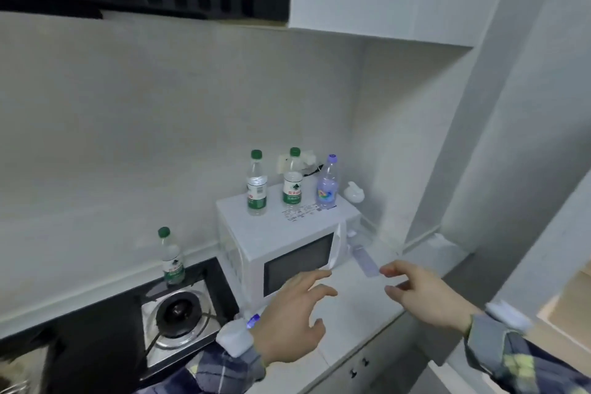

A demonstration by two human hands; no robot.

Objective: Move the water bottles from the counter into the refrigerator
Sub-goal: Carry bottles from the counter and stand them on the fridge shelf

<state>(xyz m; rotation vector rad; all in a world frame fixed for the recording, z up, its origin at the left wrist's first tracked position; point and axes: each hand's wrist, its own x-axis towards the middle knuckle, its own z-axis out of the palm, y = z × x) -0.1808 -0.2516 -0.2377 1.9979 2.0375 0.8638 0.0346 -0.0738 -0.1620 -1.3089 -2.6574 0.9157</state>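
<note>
Landmark: white microwave (281,246) on the counter (355,301).

Left of the microwave: gas burner (177,313) set in a black hob. One green-capped water bottle (172,257) stands upright at the hob's back edge, just left of the microwave, near the wall.

On top of the microwave, upright in a row along the back: second green-capped bottle (256,184) at left, third green-capped bottle (292,181) in the middle, purple-capped bottle (327,182) with a rainbow label at right. Bottles close together but apart. A small white object (354,191) sits just right of the purple-capped one, shape unclear.

Left hand (292,320) in front of the microwave door, fingers spread and relaxed, holding nothing. Plaid sleeve and a white wrist device on that arm.

Right hand (425,294) over the counter right of the microwave, fingers loosely extended toward the left hand, nothing in it. Motion-blurred. Same plaid sleeve.

Clear flat strip (366,261) lies on the counter just right of the microwave's front corner.
</note>
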